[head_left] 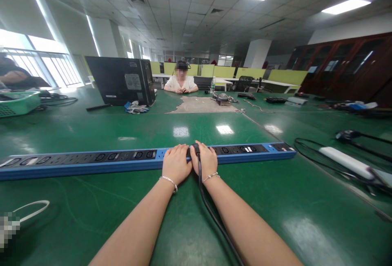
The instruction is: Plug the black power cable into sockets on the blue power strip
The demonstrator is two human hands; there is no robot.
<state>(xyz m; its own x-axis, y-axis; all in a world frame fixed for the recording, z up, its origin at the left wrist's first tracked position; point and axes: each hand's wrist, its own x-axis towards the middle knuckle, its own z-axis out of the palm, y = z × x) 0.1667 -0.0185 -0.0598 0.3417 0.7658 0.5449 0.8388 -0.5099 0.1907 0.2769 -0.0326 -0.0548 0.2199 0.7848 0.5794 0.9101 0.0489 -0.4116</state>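
A long blue power strip [122, 167] with black sockets lies across the green table. My left hand [177, 162] rests over its middle, fingers together and wrapped round the strip. Right beside it, touching, my right hand [206, 160] is closed round a black plug [196, 149] at the strip. From the plug a black cable [214, 215] runs down toward the bottom edge, between my forearms. Whether the plug is seated in a socket cannot be made out.
A black computer case [121, 80] and gloves [136, 107] stand at the back left, a green basket [20, 104] at the far left. Across the table sits a person [180, 82]. On the right lie a white power strip [347, 162] and black cables.
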